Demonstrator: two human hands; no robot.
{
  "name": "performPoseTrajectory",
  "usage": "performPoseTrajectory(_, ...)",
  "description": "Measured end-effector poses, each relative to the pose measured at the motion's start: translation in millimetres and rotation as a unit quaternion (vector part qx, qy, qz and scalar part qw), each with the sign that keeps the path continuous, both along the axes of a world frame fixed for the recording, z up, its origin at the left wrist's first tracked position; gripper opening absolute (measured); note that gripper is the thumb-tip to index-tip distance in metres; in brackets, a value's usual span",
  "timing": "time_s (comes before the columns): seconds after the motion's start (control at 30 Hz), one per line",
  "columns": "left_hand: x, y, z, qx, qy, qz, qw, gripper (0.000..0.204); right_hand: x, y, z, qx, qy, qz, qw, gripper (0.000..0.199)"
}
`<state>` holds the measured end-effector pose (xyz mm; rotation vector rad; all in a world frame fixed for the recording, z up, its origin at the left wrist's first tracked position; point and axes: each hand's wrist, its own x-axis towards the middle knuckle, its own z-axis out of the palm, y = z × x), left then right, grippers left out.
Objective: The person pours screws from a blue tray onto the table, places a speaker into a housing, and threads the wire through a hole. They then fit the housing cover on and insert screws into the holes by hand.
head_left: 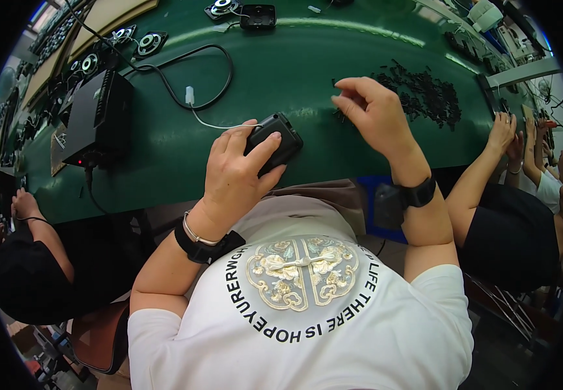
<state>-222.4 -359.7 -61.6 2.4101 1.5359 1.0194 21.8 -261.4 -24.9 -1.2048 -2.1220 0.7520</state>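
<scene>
My left hand (239, 162) is wrapped round a small black speaker box (284, 144) at the near middle of the green table, its fingers lying over the near side and top. A thin white cable runs from the box to a white plug connector (189, 95). My right hand (374, 112) is raised beside it with thumb and forefinger bent toward each other. A small black screw (333, 82) shows at the fingertips, and more dark bits show under the hand. Just to its right spreads a pile of black screws (428, 94).
A black power box (99, 117) with a red light stands on the left, its black cord (228, 65) looping across the green table (307, 58). Loose round speakers (150, 44) and an open black housing (258, 17) lie at the back. Co-workers' hands (502, 132) are at both sides.
</scene>
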Motion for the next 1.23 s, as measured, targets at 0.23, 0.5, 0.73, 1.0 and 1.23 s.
performPoseTrajectory(0.23, -5.6, 5.0, 1.6, -0.032, -0.049, -0.045, 0.997, 0.051, -5.8, 59.4, -5.3, -0.020, -0.283, -0.103, 0.953, 0.023)
performPoseTrajectory(0.5, -4.8, 9.2, 2.9, -0.032, -0.071, -0.058, 0.995, 0.051, -17.0, 41.8, 1.1, -0.071, -0.127, -0.010, 0.989, 0.017)
performPoseTrajectory(0.73, -4.3, 9.8, 4.0, -0.041, -0.072, -0.054, 0.995, 0.050, -45.7, 2.0, -14.1, -0.265, 0.163, 0.113, 0.944, 0.010)
performPoseTrajectory(1.0, -2.0, 9.1, 4.8, -0.039, -0.072, -0.058, 0.995, 0.050, -49.3, 0.0, -10.1, -0.212, 0.058, 0.114, 0.969, 0.014)
performPoseTrajectory(1.23, -4.6, 8.8, 3.9, -0.049, -0.064, -0.063, 0.995, 0.050, 10.0, -12.6, -5.7, -0.181, 0.157, 0.003, 0.971, 0.016)
